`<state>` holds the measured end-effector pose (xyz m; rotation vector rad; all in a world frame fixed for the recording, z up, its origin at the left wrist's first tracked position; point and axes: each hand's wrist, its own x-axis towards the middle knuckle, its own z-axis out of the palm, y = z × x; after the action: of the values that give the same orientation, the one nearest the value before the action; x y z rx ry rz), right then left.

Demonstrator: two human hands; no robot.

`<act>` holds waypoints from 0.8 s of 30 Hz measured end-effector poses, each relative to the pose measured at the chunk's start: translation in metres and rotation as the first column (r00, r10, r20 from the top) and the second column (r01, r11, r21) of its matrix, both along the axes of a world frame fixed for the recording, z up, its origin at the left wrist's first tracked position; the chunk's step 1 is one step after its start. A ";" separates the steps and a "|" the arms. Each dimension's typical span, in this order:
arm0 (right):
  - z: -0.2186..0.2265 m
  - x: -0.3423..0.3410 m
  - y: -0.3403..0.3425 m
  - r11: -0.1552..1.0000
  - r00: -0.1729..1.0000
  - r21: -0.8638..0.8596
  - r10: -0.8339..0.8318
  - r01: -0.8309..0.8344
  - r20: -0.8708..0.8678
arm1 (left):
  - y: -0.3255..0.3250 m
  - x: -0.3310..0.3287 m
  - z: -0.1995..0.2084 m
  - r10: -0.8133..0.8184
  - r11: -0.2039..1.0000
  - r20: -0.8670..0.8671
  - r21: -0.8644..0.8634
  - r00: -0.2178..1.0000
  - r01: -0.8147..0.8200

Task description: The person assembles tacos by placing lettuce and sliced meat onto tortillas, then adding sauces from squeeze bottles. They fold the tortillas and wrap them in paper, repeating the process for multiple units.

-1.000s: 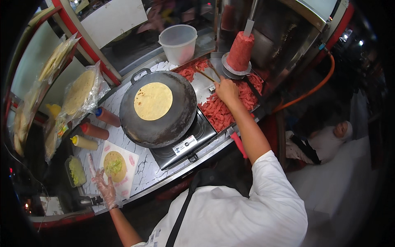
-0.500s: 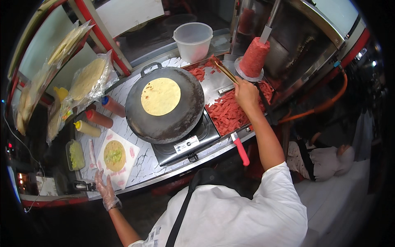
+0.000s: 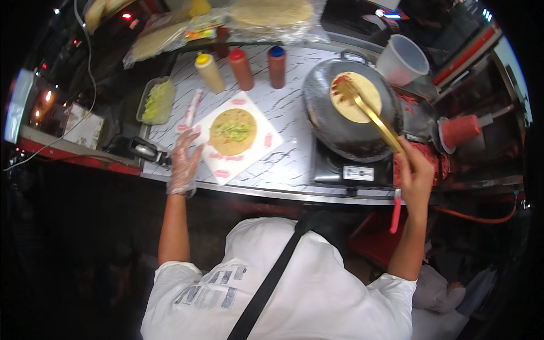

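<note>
My right hand (image 3: 415,164) grips gold tongs (image 3: 378,120), whose tips reach over a pale flatbread (image 3: 367,90) on a round black griddle (image 3: 317,113). Reddish meat strips (image 3: 341,86) show at the tips; whether they are pinched or lie on the bread, I cannot tell. In a clear glove, my left hand (image 3: 185,158) has its fingers spread beside a white paper sheet (image 3: 263,150) with red print. A second flatbread (image 3: 221,144), topped with shredded green lettuce (image 3: 235,131), lies on that sheet.
Three squeeze bottles, yellow-capped (image 3: 211,73), red-capped (image 3: 241,71) and blue-capped (image 3: 276,68), stand behind the sheet. A lettuce tub (image 3: 165,116) is at left. Right of the griddle are a meat tray (image 3: 436,164), a meat cone (image 3: 462,131), a bucket (image 3: 403,61) and a red-handled knife (image 3: 395,212).
The tongs in my right hand have moved left from the meat tray to above the griddle's flatbread, where meat strips now show. My left hand stays by the paper sheet. The view has turned.
</note>
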<state>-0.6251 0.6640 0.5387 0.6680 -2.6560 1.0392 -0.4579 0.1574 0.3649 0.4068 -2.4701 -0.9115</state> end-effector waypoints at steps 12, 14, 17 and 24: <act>-0.116 0.069 -0.206 0.906 0.960 0.322 0.246 -0.276 0.131 | -0.036 -0.044 -0.011 -0.406 0.913 0.088 0.093 0.910 0.398; -0.117 0.075 -0.204 0.920 0.962 0.301 0.202 -0.251 0.184 | -0.035 -0.055 -0.017 -0.411 0.907 0.178 -0.025 0.894 0.421; -0.116 0.082 -0.200 0.934 0.960 0.281 0.156 -0.220 0.230 | -0.034 -0.061 -0.029 -0.401 0.855 0.324 -0.204 0.857 0.478; -0.107 0.095 -0.197 0.943 0.981 0.316 0.049 -0.107 0.189 | -0.045 -0.072 -0.038 -0.414 0.875 0.270 -0.143 0.869 0.462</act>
<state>-0.5300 0.4674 0.4316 0.7814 -3.0180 0.7110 -0.5299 0.1120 0.3267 -0.1453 -2.9061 -0.8000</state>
